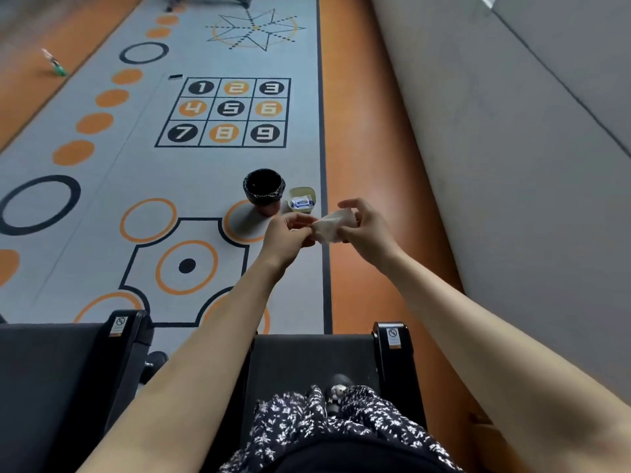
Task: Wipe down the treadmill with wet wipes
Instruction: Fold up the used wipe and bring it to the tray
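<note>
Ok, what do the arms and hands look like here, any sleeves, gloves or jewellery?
Both forearms are bare to the frame's edge, no sleeves in view. The left hand and right hand wear no gloves; no rings, watch or wristbands show. The only clothing visible is a dark garment with small white floral print, low in the view.

Bin with black liner (254, 199) stands on the grey mat (112, 172) just beyond the left hand (285, 235). Farther out past that hand I log a nine-square number grid (225, 110), then a dashed star figure (255, 28) at the far end. Well left of the hand: a row of orange dots (94, 122) and a black ring (39, 204). An orange floor strip (355, 131) runs beyond the right hand (362, 227), with a grey wall (512, 165) to its right. Nearer me than both hands: floral skirt (307, 428), one dark shoe (338, 387).
</note>
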